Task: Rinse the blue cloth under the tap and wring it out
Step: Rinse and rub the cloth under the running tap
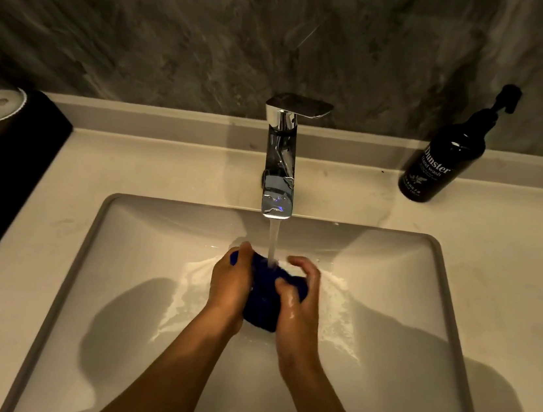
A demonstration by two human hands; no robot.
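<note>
Two bare forearms are showing, rising from the bottom of the view, with no sleeves reaching as far as the elbows. The left hand point(230, 283) and the right hand point(298, 298) are wearing nothing: no gloves, rings, watch or bands. The right hand is glistening wet along its knuckles and back.

Dark pump bottle point(443, 162) — "Dunster hand wash".
</note>
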